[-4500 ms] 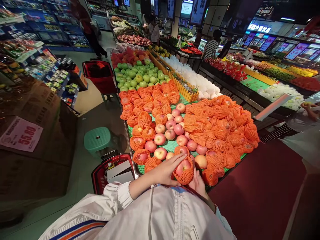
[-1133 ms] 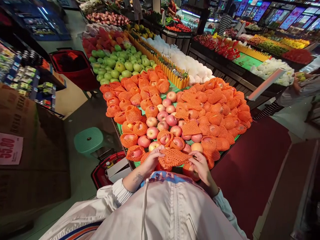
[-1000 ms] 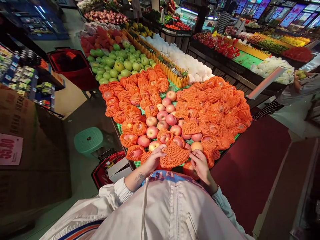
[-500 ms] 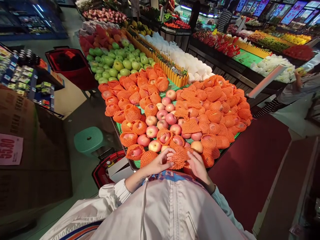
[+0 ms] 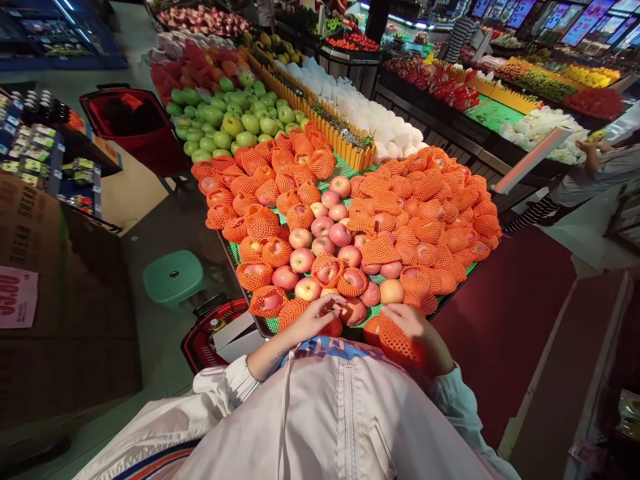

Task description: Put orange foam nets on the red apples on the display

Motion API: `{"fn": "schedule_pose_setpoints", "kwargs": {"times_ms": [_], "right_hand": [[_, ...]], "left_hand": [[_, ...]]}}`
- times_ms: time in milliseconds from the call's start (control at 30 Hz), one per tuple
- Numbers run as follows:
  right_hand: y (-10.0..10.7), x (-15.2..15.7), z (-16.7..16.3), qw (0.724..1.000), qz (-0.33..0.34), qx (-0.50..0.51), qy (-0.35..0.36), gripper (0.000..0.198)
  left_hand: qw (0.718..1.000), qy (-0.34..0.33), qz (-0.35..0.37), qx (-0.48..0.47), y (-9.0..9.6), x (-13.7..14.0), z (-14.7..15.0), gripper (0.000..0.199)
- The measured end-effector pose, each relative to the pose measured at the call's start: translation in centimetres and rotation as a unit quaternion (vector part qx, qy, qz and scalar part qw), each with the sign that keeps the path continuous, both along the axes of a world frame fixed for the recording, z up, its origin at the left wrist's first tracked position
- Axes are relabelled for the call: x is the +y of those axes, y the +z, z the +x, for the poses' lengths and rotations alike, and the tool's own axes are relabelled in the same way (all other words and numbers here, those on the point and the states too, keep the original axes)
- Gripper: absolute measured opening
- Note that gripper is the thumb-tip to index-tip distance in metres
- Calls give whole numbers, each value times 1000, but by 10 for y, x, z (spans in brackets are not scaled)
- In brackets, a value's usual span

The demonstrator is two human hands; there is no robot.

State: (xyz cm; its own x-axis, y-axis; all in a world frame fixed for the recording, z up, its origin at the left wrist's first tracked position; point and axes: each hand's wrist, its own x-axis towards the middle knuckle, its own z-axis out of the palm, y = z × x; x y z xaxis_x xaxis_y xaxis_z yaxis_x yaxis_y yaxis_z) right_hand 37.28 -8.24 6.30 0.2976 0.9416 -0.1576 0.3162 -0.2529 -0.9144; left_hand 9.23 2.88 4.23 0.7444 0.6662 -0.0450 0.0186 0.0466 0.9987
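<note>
Pink price sign (image 5: 17, 298) on a brown carton (image 5: 85, 287), blurred red 55.80, carton lettering (image 5: 26, 221) unreadable, distant screens (image 5: 586, 23) showing 5 and 2.

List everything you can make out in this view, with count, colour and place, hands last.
Bare apples: over a dozen, pinkish, mid-stand
Netted apples: dozens, orange nets, either side
Net: one, orange, near edge
Green fruit: many, green, behind left
Fence: one, yellow, behind apples
Wrapped produce: many, white, right of fence
Stool: one, green, left
Wheeled cart: one, red, upper left
Basket: one, red, by stool
Price sign: one, pink, far left
People: several, partly visible, right and background
Jacket: one, white, bottom
Left hand: one, bare, by nearest bare apple
Right hand: one, bare, at net
</note>
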Motion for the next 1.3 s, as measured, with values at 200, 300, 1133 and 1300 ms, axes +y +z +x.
{"fn": "schedule_pose_setpoints", "kwargs": {"times_ms": [200,300,1133,1300], "right_hand": [[-16,26,-61,953,-105,-233,160,55],[-21,35,-86,882,-192,-378,206,73],[0,3,-66,929,-112,-350,53,69],[10,-19,-26,950,19,-292,-108,63]], "left_hand": [[999,2,20,36,2,1,0,33],[999,-1,34,41,1,1,-1,30],[789,-117,515,315,-27,71,69,90],[779,-123,522,324,-33,69,72,97]]}}
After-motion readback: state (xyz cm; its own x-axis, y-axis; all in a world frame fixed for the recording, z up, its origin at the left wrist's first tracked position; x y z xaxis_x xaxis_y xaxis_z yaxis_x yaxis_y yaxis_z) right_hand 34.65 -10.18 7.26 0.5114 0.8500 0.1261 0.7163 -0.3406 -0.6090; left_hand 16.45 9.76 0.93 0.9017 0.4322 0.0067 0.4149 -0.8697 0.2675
